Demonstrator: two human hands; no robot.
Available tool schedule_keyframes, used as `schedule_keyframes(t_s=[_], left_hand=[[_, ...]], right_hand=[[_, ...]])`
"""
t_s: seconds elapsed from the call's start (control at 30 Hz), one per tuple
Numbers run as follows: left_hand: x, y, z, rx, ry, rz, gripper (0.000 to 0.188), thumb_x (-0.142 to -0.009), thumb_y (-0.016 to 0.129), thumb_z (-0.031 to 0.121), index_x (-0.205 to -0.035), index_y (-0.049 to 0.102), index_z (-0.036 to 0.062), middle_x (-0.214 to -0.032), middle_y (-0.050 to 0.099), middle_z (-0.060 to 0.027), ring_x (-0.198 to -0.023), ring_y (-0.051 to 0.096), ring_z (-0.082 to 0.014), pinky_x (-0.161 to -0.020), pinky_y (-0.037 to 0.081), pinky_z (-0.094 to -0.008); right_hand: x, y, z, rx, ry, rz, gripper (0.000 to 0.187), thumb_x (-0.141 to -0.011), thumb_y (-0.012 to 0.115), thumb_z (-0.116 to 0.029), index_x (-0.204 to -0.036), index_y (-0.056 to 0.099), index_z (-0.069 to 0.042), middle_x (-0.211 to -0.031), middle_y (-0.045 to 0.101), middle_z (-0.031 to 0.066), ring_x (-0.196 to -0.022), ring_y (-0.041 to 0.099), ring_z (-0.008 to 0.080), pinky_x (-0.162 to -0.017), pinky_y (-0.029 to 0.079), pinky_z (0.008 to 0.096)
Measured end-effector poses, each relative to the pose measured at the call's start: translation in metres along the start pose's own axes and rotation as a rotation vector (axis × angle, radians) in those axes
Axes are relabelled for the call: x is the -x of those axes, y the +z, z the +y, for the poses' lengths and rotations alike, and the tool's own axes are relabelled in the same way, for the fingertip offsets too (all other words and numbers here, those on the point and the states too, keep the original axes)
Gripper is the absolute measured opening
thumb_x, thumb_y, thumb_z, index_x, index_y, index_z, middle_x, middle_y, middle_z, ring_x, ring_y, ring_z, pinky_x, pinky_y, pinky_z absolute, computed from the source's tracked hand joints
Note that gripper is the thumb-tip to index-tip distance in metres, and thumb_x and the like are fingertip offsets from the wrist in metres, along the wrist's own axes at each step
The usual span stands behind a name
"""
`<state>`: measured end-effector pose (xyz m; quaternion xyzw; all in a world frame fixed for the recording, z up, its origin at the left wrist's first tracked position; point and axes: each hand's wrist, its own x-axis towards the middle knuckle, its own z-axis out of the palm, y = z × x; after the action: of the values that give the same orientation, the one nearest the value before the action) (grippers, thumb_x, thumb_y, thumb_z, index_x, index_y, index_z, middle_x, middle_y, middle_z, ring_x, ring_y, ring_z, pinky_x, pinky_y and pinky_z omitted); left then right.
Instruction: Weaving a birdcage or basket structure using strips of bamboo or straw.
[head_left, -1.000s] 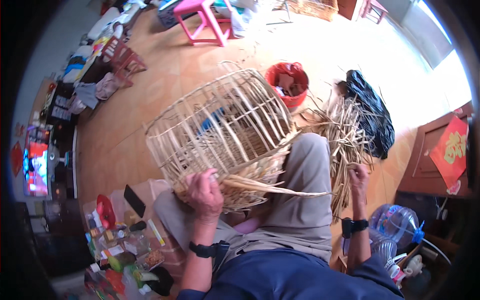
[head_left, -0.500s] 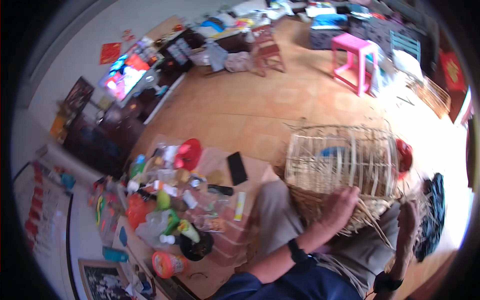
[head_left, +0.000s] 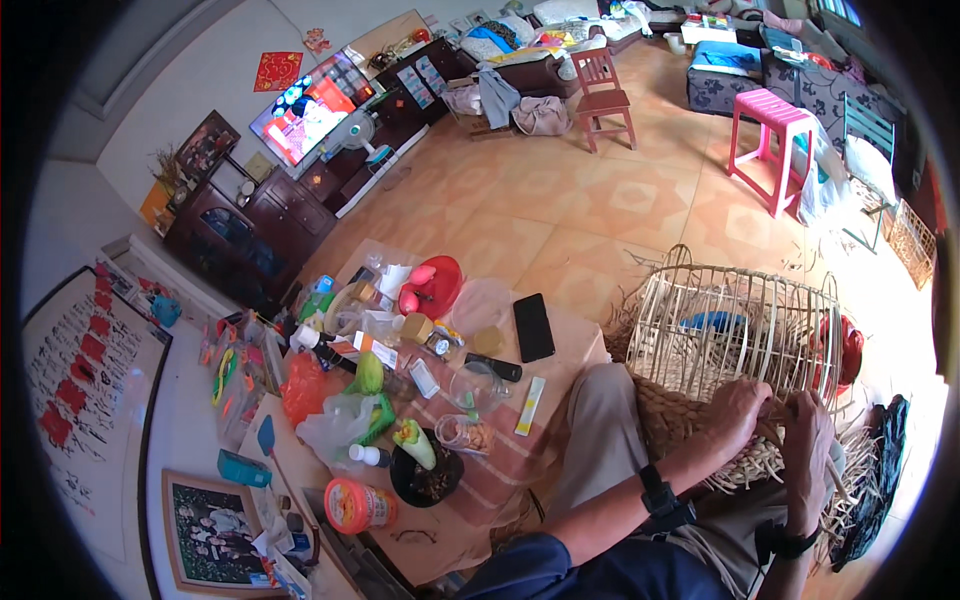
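A half-woven basket [head_left: 672, 412] leans on my lap, its bare upright stakes fanned away from me and its braided lower wall nearest me. My left hand [head_left: 738, 412] is at the near side of the wall, with fingers pinched on a plant-fibre strand at the basket's edge. Close beside it, almost touching, my right hand [head_left: 808, 440] is closed, its fingertips on a strand too. Loose fibre strands [head_left: 842, 478] trail past my right hand. The exact grip of the fingertips is partly hidden by the hands themselves.
At my left stands a low table [head_left: 575, 345] crowded with a black phone [head_left: 534, 328], a red bowl [head_left: 448, 284], a dark bowl [head_left: 412, 488] and an orange tub [head_left: 352, 505]. A dark plastic bag [head_left: 880, 480] lies to the right. Farther off are a pink stool [head_left: 776, 108] and a wooden chair [head_left: 603, 100].
My right hand has come up and left to meet my left hand at the basket's edge. The view has swung, so everything sits farther right or lower.
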<state>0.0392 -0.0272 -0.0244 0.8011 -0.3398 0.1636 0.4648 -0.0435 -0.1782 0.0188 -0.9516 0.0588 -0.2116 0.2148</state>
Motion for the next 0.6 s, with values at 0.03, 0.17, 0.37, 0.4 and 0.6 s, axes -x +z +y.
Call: schedule_keyframes(t_s=[0.03, 0.17, 0.37, 0.4, 0.6], left_hand=[[-0.001, 0.001, 0.003, 0.002, -0.001, -0.003, 0.013, -0.089, 0.063, -0.001, -0.1, 0.064, 0.0039, -0.077, 0.069, -0.0203, -0.077, 0.072, -0.0405, -0.069, 0.055, -0.0512], [-0.006, 0.001, 0.013, -0.087, -0.172, -0.25, 0.015, -0.092, 0.062, 0.0, -0.105, 0.059, 0.0059, -0.083, 0.07, -0.0199, -0.08, 0.072, -0.0407, -0.067, 0.055, -0.0504], [-0.002, -0.006, 0.016, 0.0, -0.123, -0.185, 0.007, -0.094, 0.059, 0.0, -0.099, 0.054, 0.0024, -0.09, 0.068, -0.0219, -0.084, 0.071, -0.0413, -0.067, 0.055, -0.0508], [0.0, -0.007, 0.014, 0.0, -0.127, -0.226, 0.007, -0.095, 0.058, 0.0, -0.1, 0.054, 0.0024, -0.09, 0.067, -0.0214, -0.084, 0.071, -0.0412, -0.067, 0.055, -0.0507], [0.012, -0.004, 0.011, -0.077, -0.072, -0.357, 0.011, -0.093, 0.058, -0.001, -0.104, 0.055, 0.0012, -0.088, 0.063, -0.0194, -0.081, 0.071, -0.0403, -0.068, 0.056, -0.0492]], right_hand=[[0.001, 0.001, 0.004, 0.001, 0.003, -0.001, 0.009, -0.093, 0.064, -0.006, -0.093, 0.057, 0.0, -0.087, 0.06, 0.0214, -0.077, 0.06, 0.0425, -0.066, 0.045, 0.0504], [0.002, 0.006, 0.002, -0.038, 0.092, -0.083, 0.009, -0.092, 0.064, -0.006, -0.09, 0.058, 0.001, -0.089, 0.06, 0.0203, -0.079, 0.061, 0.0408, -0.068, 0.046, 0.0483], [0.002, 0.023, 0.008, -0.204, 0.098, 0.02, 0.007, -0.086, 0.07, -0.002, -0.091, 0.065, -0.002, -0.093, 0.061, 0.0167, -0.084, 0.064, 0.039, -0.071, 0.05, 0.0471], [0.004, 0.02, 0.005, -0.206, 0.1, 0.018, 0.007, -0.086, 0.07, -0.002, -0.091, 0.065, -0.002, -0.093, 0.061, 0.0167, -0.084, 0.064, 0.039, -0.071, 0.05, 0.0471], [0.013, -0.003, 0.005, -0.153, 0.106, -0.09, 0.016, -0.084, 0.073, -0.003, -0.098, 0.065, -0.002, -0.103, 0.06, 0.0158, -0.091, 0.065, 0.0381, -0.074, 0.051, 0.0471]])
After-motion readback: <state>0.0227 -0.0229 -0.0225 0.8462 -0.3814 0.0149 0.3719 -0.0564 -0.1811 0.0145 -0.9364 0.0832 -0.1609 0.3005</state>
